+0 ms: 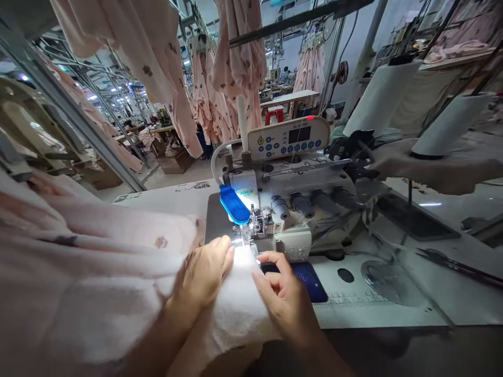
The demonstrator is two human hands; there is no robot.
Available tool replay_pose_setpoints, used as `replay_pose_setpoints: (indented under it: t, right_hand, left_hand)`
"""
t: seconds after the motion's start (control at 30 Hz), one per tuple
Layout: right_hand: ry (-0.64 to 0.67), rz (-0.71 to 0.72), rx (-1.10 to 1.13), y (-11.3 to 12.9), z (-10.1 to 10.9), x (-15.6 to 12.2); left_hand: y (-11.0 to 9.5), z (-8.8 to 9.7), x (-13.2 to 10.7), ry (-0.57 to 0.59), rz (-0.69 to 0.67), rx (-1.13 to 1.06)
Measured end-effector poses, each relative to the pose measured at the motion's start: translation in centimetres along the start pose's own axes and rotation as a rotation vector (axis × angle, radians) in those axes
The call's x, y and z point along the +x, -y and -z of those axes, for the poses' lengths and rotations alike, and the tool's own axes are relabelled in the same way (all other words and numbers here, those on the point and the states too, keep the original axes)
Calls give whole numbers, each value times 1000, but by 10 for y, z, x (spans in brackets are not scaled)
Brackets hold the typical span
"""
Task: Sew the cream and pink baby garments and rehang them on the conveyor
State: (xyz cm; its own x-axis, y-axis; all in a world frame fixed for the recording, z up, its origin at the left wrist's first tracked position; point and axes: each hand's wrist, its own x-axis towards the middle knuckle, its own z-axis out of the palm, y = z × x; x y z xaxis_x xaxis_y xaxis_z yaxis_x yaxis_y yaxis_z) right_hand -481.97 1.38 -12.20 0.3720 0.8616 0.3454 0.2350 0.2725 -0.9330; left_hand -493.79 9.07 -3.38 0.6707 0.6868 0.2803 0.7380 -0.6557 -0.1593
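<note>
A white overlock sewing machine (298,209) stands on the table, its presser foot (251,230) brightly lit. Pale pink fleecy fabric (118,262) lies piled at the left and runs under the foot. My left hand (204,277) rests on the fabric just left of the foot, fingers curled and pressing down on the cloth. My right hand (285,296) sits to the right of the seam, its fingers bent and pinching the fabric's edge beside a blue plate (312,280).
A control panel (288,139) tops the machine. White thread cones (381,97) stand at the right. Pink garments (236,63) hang overhead. The white table (412,293) carries a printed ruler and a dark tool (459,267) at the right.
</note>
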Motion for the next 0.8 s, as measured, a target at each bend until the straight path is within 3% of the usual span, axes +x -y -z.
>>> replay_pose_setpoints:
  t: [0.17, 0.43, 0.53, 0.7, 0.8]
  right_hand:
    - [79, 38, -55, 10, 7, -2]
    - [76, -137, 114, 11, 12, 20]
    - [34, -147, 132, 10, 10, 19]
    - [54, -116, 227, -2, 3, -13]
    - [-108, -10, 139, -10, 2, -22]
  left_hand:
    - [-7, 3, -3, 1, -21, 136]
    - [-4, 1, 28, 1, -47, 62]
    - [-1, -5, 19, -194, -114, 58]
    - [-19, -40, -42, -565, -393, -75]
    - [-34, -64, -66, -710, -292, -326]
